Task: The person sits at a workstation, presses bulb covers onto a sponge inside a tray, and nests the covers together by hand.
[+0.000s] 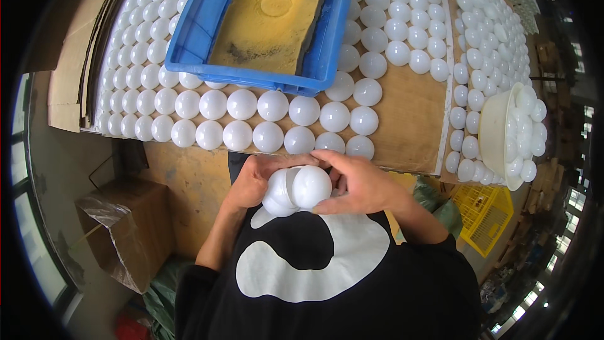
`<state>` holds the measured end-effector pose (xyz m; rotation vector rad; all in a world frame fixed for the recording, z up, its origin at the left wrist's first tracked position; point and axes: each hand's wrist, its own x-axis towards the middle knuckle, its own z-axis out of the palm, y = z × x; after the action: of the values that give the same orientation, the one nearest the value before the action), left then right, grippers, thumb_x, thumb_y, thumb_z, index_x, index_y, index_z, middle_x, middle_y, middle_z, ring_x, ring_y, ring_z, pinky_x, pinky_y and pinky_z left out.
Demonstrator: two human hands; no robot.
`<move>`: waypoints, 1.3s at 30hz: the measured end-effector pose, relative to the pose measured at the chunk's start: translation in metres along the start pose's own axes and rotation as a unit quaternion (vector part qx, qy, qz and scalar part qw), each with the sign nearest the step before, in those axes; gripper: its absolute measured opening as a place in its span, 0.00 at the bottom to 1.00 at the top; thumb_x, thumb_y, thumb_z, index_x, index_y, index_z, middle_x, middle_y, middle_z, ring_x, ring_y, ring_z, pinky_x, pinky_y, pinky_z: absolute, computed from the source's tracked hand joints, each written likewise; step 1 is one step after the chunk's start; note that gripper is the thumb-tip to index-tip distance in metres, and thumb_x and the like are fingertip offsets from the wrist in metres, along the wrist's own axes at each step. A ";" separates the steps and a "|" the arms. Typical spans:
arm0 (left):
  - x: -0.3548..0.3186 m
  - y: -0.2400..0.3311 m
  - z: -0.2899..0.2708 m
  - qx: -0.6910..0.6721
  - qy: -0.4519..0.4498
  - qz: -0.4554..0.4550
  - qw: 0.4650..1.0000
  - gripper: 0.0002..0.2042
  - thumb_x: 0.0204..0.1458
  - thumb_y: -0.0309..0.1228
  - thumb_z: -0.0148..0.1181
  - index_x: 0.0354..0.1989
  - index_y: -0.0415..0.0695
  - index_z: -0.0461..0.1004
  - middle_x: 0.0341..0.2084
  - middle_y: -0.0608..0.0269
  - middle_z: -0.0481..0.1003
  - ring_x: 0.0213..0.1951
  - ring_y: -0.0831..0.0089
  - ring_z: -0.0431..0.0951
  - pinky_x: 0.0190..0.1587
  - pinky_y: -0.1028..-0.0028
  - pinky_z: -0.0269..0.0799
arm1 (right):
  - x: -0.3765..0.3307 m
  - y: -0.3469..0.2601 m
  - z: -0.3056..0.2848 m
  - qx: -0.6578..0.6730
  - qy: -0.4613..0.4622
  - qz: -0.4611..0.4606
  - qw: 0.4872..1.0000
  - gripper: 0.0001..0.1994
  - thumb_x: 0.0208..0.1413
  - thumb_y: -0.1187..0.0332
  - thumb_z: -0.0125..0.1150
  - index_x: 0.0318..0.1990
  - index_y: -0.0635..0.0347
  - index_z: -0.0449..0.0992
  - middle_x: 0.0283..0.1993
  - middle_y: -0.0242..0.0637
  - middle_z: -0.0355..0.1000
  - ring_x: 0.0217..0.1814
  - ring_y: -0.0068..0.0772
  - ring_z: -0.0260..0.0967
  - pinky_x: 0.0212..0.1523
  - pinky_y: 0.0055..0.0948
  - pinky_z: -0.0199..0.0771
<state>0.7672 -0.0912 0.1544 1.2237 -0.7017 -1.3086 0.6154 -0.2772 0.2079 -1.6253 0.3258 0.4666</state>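
Close in front of my chest I hold several glossy white bulb covers bunched together, round and milky. One white piece with a visible rim edge sits against the round one. My left hand curls round the bunch from the left and behind, its fingers partly hidden. From the right, my right hand closes on it, with the thumb at the lower front and the index finger reaching over the top. How the pieces join between my palms is hidden.
Rows of similar white covers stand on a cardboard-topped table just beyond my hands. A blue bin holds a worn yellow foam slab. On the right are a cream bowl heaped with covers and a yellow crate; a cardboard box is at left.
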 end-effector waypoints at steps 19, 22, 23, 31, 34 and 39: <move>-0.029 0.002 -0.018 0.073 0.012 0.059 0.995 0.20 0.23 0.15 0.38 0.31 0.32 0.68 0.26 0.46 0.69 0.33 0.50 0.70 0.42 0.68 0.68 | 0.047 0.058 0.023 0.382 -0.101 0.054 0.917 0.28 0.53 0.60 0.58 0.57 0.72 0.66 0.46 0.44 0.71 0.42 0.32 0.73 0.33 0.29 0.77; -0.028 0.000 -0.016 0.086 0.000 0.064 0.994 0.19 0.24 0.15 0.39 0.31 0.32 0.68 0.24 0.45 0.68 0.31 0.48 0.68 0.38 0.66 0.68 | 0.047 0.065 0.022 0.386 -0.116 0.054 0.913 0.28 0.53 0.60 0.58 0.57 0.72 0.66 0.46 0.44 0.71 0.43 0.33 0.73 0.35 0.30 0.78; -0.028 0.000 -0.016 0.080 -0.003 0.068 0.994 0.19 0.24 0.15 0.40 0.31 0.32 0.69 0.24 0.45 0.68 0.30 0.48 0.67 0.37 0.65 0.67 | 0.046 0.067 0.022 0.385 -0.125 0.052 0.913 0.28 0.53 0.60 0.58 0.57 0.73 0.66 0.47 0.45 0.71 0.43 0.33 0.74 0.36 0.30 0.79; -0.030 0.006 -0.016 0.105 0.022 0.032 0.994 0.17 0.24 0.17 0.40 0.28 0.34 0.68 0.21 0.49 0.66 0.26 0.55 0.66 0.33 0.68 0.66 | 0.042 0.023 0.019 0.230 -0.110 0.028 0.966 0.30 0.49 0.66 0.65 0.59 0.68 0.65 0.49 0.42 0.71 0.49 0.31 0.73 0.45 0.30 0.79; -0.033 0.003 -0.019 0.110 0.021 0.007 0.994 0.16 0.24 0.18 0.38 0.26 0.34 0.66 0.21 0.53 0.66 0.26 0.63 0.67 0.31 0.73 0.64 | 0.038 0.006 0.023 0.173 -0.077 0.015 0.982 0.30 0.46 0.70 0.68 0.59 0.66 0.66 0.49 0.40 0.71 0.49 0.30 0.72 0.49 0.30 0.77; -0.033 -0.012 -0.018 0.106 -0.011 0.066 0.992 0.19 0.27 0.16 0.41 0.32 0.33 0.72 0.21 0.45 0.69 0.26 0.54 0.70 0.32 0.63 0.67 | 0.039 0.047 0.016 0.234 -0.086 0.000 0.968 0.30 0.45 0.68 0.67 0.58 0.66 0.67 0.49 0.39 0.71 0.48 0.28 0.71 0.49 0.29 0.76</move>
<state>0.7729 -0.0532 0.1460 1.3106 -0.9408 -1.1613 0.6255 -0.2638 0.1472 -1.1180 0.2793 0.4857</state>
